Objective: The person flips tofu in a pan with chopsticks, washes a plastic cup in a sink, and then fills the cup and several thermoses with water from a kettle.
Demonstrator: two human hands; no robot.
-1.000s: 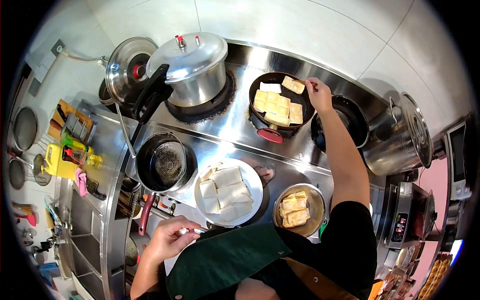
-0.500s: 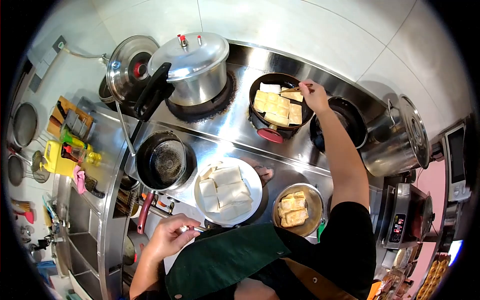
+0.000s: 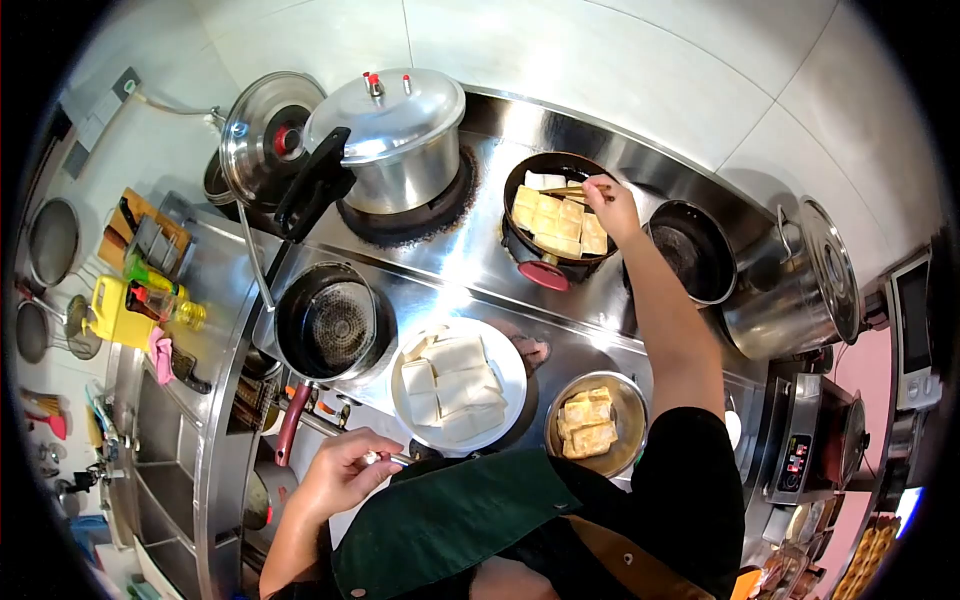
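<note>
My right hand (image 3: pixel 614 212) is closed around wooden chopsticks (image 3: pixel 572 191), whose tips reach into the round dark frying pan (image 3: pixel 507 222) on the back burner. Several golden slabs of tofu (image 3: pixel 548 216) lie side by side in it, with a paler piece (image 3: pixel 545 181) at the far edge. My left hand (image 3: pixel 352 468) stays low by the counter's front edge, its fingers pinched; a small white bit shows at the fingertips, too small to name. Near it, a white plate (image 3: pixel 513 408) holds several pale tofu slabs (image 3: pixel 455 385). A steel bowl (image 3: pixel 633 430) holds browned pieces (image 3: pixel 588 422).
A pressure cooker (image 3: pixel 400 165) stands on the back left burner, its black handle jutting forward. In front is a dark saucepan (image 3: pixel 335 320) with a red handle. Right of the frying pan are a black pot (image 3: pixel 692 252) and a tall steel stockpot (image 3: pixel 785 300). A sink (image 3: pixel 165 460) lies left.
My right hand and the chopsticks have shifted slightly left and lower over the pan; a golden slab at the pan's right has moved. My left hand holds its place.
</note>
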